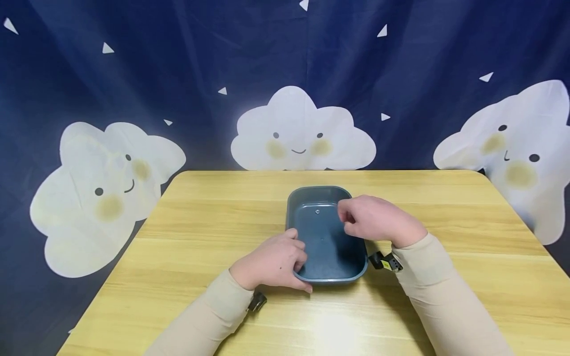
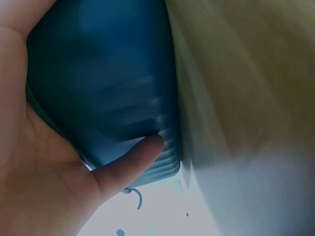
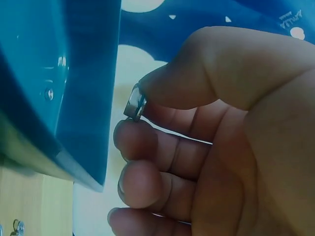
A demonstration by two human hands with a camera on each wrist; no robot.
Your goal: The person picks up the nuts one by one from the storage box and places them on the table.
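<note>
A dark blue plastic bin (image 1: 327,252) with rounded corners stands on the table, and one small metal nut (image 1: 317,211) lies on its floor near the far end. My left hand (image 1: 273,259) grips the bin's near left rim; in the left wrist view the thumb (image 2: 133,162) presses along the ribbed outer wall. Over the bin's right side is my right hand (image 1: 378,217), fingers curled. Seen from the right wrist, thumb and index finger pinch a small shiny metal piece (image 3: 135,102), which looks like a nut. From the head view this piece is hidden.
Small metal pieces (image 3: 18,227) lie on the wood surface at the lower left of the right wrist view. The light wooden table (image 1: 213,212) reaches back to a dark blue curtain (image 1: 200,59) with white clouds. Black wrist cameras (image 1: 386,262) hang below both sleeves.
</note>
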